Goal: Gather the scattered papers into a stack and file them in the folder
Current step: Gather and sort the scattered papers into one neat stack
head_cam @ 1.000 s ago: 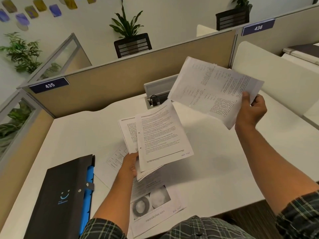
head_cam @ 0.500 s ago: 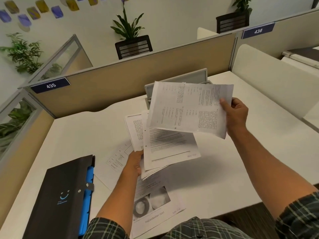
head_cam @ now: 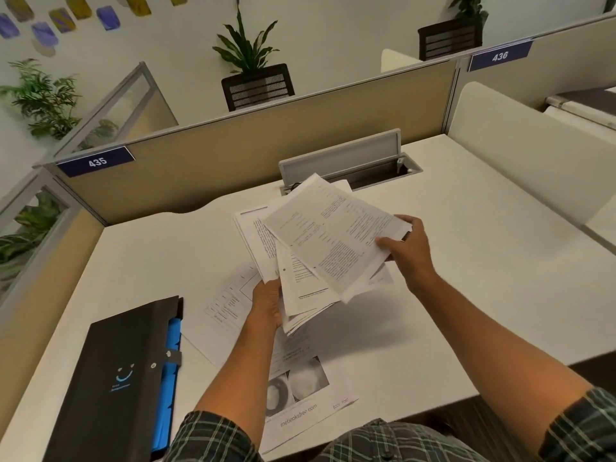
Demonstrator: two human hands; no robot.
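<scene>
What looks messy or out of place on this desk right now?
The white printed sheets in the left hand are fanned unevenly, not squared. Two more printed pages, one with a table and one with photos, lie loose and askew on the white desk, outside the closed black folder.

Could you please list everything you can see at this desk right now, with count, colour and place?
Sheet: one, white, printed, laid over the stack.
Stack of papers: one, white, above the desk's middle.
Loose sheets: at least two, white, flat on the desk under the arms.
Folder: one, black with blue dividers, closed, near left.
Desk: one, white.
Cable box: one, grey, lid up, far edge.
Left hand: holds the stack.
Right hand: holds the sheet.
</scene>
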